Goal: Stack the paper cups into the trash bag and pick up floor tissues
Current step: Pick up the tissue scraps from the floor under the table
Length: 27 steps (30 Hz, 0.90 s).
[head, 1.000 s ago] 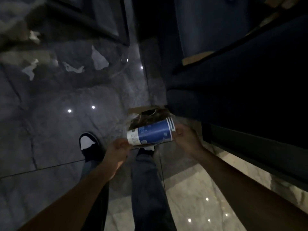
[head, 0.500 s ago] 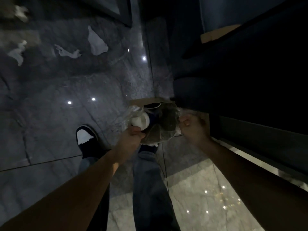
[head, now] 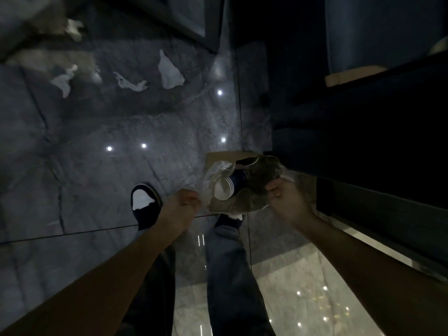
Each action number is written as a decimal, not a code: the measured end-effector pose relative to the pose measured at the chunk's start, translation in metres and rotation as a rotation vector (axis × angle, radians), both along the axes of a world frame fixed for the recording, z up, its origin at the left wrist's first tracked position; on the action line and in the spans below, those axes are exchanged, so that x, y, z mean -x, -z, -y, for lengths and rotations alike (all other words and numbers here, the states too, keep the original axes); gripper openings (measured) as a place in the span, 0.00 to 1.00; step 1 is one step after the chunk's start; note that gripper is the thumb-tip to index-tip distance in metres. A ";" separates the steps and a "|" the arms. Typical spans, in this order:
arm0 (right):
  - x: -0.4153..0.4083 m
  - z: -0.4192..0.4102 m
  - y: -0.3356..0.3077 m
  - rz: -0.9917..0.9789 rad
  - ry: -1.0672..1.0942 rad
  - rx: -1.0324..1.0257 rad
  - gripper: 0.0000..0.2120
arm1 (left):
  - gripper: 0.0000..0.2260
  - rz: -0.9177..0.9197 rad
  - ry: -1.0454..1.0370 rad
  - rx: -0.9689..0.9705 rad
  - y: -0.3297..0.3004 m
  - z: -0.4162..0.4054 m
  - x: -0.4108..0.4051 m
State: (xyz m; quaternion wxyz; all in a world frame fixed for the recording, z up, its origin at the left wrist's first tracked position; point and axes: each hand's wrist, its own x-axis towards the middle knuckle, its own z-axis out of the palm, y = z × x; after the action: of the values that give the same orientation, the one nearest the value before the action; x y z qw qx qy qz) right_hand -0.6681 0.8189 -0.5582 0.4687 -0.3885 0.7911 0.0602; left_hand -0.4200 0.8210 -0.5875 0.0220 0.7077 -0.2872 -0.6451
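Since half a second ago the nested blue-and-white paper cups (head: 228, 186) have been dropped deeper into the clear plastic trash bag (head: 252, 187), whose mouth is pinched by the left hand (head: 185, 202) at 9 o'clock and the right hand (head: 283, 197) at 3 o'clock, and should be kept stretched wide until the white crumpled floor tissues (head: 169, 71) at 11 o'clock are gathered.

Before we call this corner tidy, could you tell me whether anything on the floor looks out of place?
Yes: four crumpled white tissues lie scattered on the dark floor ahead. The stacked cups sit inside the clear trash bag, whose mouth the left hand and right hand hold open.
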 end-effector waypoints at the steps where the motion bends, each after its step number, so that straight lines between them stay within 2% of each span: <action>1: -0.006 0.004 -0.002 0.002 -0.017 0.005 0.10 | 0.04 0.010 -0.006 0.019 -0.003 0.002 -0.009; 3: -0.020 0.011 -0.005 -0.011 -0.067 -0.001 0.11 | 0.04 0.030 -0.062 0.023 -0.008 0.005 -0.031; 5: -0.037 0.019 -0.010 -0.020 -0.104 -0.004 0.12 | 0.10 0.050 -0.137 0.006 -0.013 0.009 -0.054; 8: -0.064 0.033 -0.016 -0.005 -0.139 0.018 0.12 | 0.04 0.091 -0.187 0.038 -0.022 0.016 -0.086; 13: -0.120 0.058 -0.030 0.028 -0.212 0.101 0.08 | 0.07 0.075 -0.264 0.133 -0.044 0.026 -0.130; 17: -0.165 0.075 -0.037 0.054 -0.280 0.167 0.09 | 0.07 0.093 -0.230 0.253 -0.058 0.040 -0.163; 19: -0.188 0.086 -0.041 0.096 -0.323 0.203 0.07 | 0.11 0.130 -0.166 0.291 -0.063 0.046 -0.180; 24: -0.241 0.118 -0.049 0.114 -0.333 0.259 0.16 | 0.20 0.183 -0.074 0.371 -0.081 0.072 -0.219; 27: -0.265 0.133 -0.049 0.138 -0.339 0.300 0.16 | 0.20 0.201 -0.051 0.375 -0.084 0.091 -0.235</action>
State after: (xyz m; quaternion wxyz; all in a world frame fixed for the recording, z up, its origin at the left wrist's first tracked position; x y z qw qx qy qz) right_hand -0.4029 0.6858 -0.5087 0.4417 -0.5843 0.6808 -0.0069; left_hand -0.1849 0.7300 -0.5032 0.1407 0.7591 -0.3851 -0.5057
